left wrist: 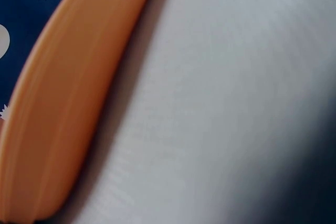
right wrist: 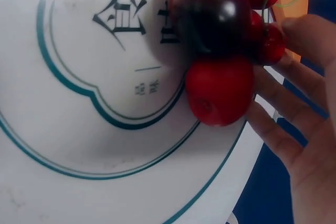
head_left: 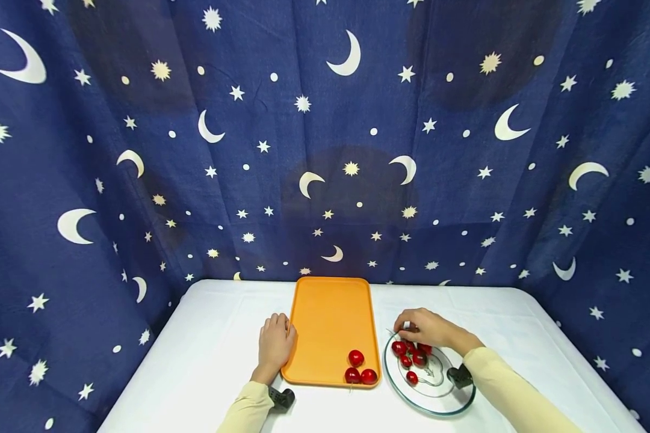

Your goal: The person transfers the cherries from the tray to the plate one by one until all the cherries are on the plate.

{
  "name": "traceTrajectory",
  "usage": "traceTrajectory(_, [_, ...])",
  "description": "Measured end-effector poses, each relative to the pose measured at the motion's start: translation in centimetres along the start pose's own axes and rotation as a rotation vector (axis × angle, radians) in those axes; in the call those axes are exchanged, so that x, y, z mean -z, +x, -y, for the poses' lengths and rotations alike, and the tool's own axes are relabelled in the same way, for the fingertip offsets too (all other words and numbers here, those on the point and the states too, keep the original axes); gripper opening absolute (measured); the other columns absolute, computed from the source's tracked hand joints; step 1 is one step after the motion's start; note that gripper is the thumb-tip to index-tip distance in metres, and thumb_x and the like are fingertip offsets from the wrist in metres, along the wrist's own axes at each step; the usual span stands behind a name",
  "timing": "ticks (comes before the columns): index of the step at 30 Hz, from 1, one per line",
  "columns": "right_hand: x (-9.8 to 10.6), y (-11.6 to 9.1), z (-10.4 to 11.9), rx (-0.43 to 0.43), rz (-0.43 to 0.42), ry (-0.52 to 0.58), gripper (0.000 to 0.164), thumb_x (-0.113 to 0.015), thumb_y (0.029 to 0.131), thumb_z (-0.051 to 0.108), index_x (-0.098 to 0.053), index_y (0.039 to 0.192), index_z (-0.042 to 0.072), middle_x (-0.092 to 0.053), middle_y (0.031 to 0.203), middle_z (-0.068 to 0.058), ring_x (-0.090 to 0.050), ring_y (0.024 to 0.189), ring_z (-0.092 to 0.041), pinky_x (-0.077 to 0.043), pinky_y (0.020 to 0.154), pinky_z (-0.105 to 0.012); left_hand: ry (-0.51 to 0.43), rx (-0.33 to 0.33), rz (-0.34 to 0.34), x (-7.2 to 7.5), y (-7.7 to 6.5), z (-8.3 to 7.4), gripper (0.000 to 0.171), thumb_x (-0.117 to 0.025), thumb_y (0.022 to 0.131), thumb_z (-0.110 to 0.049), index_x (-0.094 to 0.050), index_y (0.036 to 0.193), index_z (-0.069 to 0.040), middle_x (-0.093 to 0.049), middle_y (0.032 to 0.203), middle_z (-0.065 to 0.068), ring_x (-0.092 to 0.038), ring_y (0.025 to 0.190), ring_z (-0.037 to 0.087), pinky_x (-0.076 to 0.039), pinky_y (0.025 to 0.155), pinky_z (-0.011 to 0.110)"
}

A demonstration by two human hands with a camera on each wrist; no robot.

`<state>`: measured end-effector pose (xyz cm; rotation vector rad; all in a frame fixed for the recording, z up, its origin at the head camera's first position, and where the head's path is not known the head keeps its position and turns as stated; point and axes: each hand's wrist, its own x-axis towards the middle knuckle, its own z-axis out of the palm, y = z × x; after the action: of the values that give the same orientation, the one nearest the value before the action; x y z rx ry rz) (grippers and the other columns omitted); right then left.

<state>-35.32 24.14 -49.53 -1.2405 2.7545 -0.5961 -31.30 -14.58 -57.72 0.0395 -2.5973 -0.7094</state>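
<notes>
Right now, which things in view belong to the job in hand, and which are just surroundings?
Job in hand:
orange tray, with three cherries on it
teal-rimmed plate, with more cherries
left hand, at the tray's left edge
right hand, at the plate's cherries

Just surroundings:
white tablecloth underneath
blue moon-and-star curtain behind
black wrist cameras

Shows a dark blue curtain (head_left: 325,135) in a pale moon-and-star print, hanging in soft folds from nine o'clock round through twelve to three, and, towards six o'clock, a white counter (head_left: 216,343) with rounded far corners.
</notes>
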Motion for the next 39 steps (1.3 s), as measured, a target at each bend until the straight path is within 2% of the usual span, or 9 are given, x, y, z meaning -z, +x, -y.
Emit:
traceTrajectory(4, [-0.1, 0.0, 0.0, -0.015, 0.008, 0.001, 0.010, -0.068, 0.096, 0.016, -0.074, 0.102, 0.012, -0.075, 0.097, 0.001, -0.054, 0.080, 0.004, -0.051, 0.075, -0.024, 0.011, 0.007, 0.015, 0.1, -0.2, -0.1, 0.019, -0.061, 0.095, -0.017, -0.049, 0.081, -0.012, -0.041, 0.081, 0.002, -0.037, 0.075, 0.018, -0.028, 0.070, 0.033])
traceTrajectory(9, [-0.2, 0.0, 0.3, -0.012, -0.016, -0.053, 0.010, -0.067, 0.097, 0.017, -0.075, 0.102, 0.014, -0.074, 0.094, 0.006, -0.057, 0.081, -0.005, -0.051, 0.078, -0.028, 0.008, -0.012, -0.015, 0.0, -0.3, -0.1, 0.019, -0.062, 0.094, -0.017, -0.049, 0.081, -0.012, -0.040, 0.080, 0.001, -0.037, 0.075, 0.019, -0.028, 0.069, 0.033])
traceTrajectory(14, [-0.4, 0.5, 0.9, 0.017, -0.066, -0.095, 0.010, -0.067, 0.097, 0.016, -0.076, 0.101, 0.014, -0.074, 0.094, 0.006, -0.057, 0.083, -0.011, -0.051, 0.078, -0.029, 0.017, -0.031, -0.045, 0.1, -0.4, -0.1, 0.019, -0.063, 0.092, -0.016, -0.049, 0.079, -0.012, -0.040, 0.079, 0.001, -0.037, 0.073, 0.018, -0.027, 0.068, 0.032])
traceTrajectory(18, [-0.6, 1.3, 1.8, 0.050, -0.096, -0.089, 0.011, -0.066, 0.097, 0.014, -0.075, 0.103, 0.013, -0.074, 0.095, 0.006, -0.060, 0.086, -0.015, -0.053, 0.080, -0.030, 0.015, -0.021, -0.034, 0.1, -0.4, 0.0, 0.019, -0.063, 0.093, -0.016, -0.049, 0.080, -0.012, -0.041, 0.079, 0.002, -0.038, 0.074, 0.018, -0.028, 0.069, 0.032])
traceTrajectory(23, [-0.9, 2.4, 3.1, 0.083, -0.070, -0.061, 0.017, -0.065, 0.098, 0.013, -0.072, 0.113, 0.010, -0.074, 0.104, 0.000, -0.065, 0.090, -0.014, -0.055, 0.082, -0.030, 0.004, -0.008, -0.005, 0.1, -0.4, -0.1, 0.019, -0.062, 0.093, -0.016, -0.049, 0.080, -0.012, -0.042, 0.080, 0.003, -0.038, 0.074, 0.019, -0.029, 0.069, 0.033])
traceTrajectory(28, [-0.9, 3.5, 4.2, 0.106, -0.041, -0.015, 0.021, -0.065, 0.097, 0.009, -0.068, 0.118, 0.007, -0.072, 0.112, -0.008, -0.066, 0.092, -0.018, -0.058, 0.083, -0.036, 0.006, -0.013, -0.010, 0.1, -0.2, 0.0, 0.020, -0.063, 0.093, -0.016, -0.048, 0.080, -0.011, -0.041, 0.080, 0.003, -0.037, 0.074, 0.019, -0.028, 0.069, 0.033])
traceTrajectory(31, [-1.0, 4.0, 4.7, 0.109, -0.025, -0.001, 0.023, -0.064, 0.097, 0.009, -0.067, 0.120, 0.006, -0.072, 0.113, -0.009, -0.067, 0.094, -0.021, -0.058, 0.085, -0.038, 0.010, -0.006, -0.014, 0.2, 0.0, 0.0, 0.020, -0.063, 0.093, -0.015, -0.048, 0.080, -0.011, -0.041, 0.079, 0.003, -0.037, 0.074, 0.019, -0.028, 0.069, 0.033])
traceTrajectory(34, [-1.3, 4.4, 5.2, 0.091, -0.012, 0.007, 0.027, -0.064, 0.097, 0.010, -0.064, 0.124, 0.005, -0.072, 0.114, -0.009, -0.067, 0.095, -0.022, -0.058, 0.086, -0.035, 0.012, -0.003, -0.016, 0.2, 0.1, 0.1, 0.020, -0.063, 0.093, -0.016, -0.048, 0.080, -0.011, -0.041, 0.079, 0.003, -0.037, 0.074, 0.019, -0.028, 0.069, 0.033])
traceTrajectory(39, [-2.1, 4.7, 6.0, 0.071, 0.015, 0.026, 0.031, -0.064, 0.097, 0.011, -0.063, 0.127, 0.006, -0.073, 0.115, -0.008, -0.064, 0.091, -0.014, -0.055, 0.083, -0.027, -0.005, -0.013, -0.017, 0.2, -0.1, 0.0, 0.019, -0.063, 0.093, -0.015, -0.048, 0.081, -0.011, -0.042, 0.079, 0.004, -0.037, 0.073, 0.019, -0.028, 0.069, 0.033])
